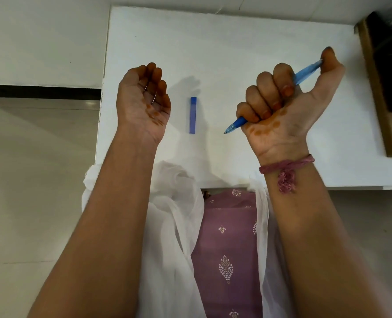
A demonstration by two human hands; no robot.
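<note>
My right hand [279, 104] is raised palm-up over the white table [236, 47] and grips a blue translucent pen [308, 73] in a fist. The thumb presses on the pen's rear end, and the tip [226, 132] points down-left out of the fist. My left hand [144, 104] is also palm-up, its fingers curled over the palm. A thin grey sliver [152, 95], perhaps a lead or wire, shows between the fingers and palm. A small blue rectangular case [192, 115] lies flat on the table between the two hands.
The table's left edge [103, 88] borders tiled floor [30, 180]. A brown board with dark objects [387, 65] stands at the far right. My lap in purple cloth and a white scarf [227, 249] lies below the table's near edge.
</note>
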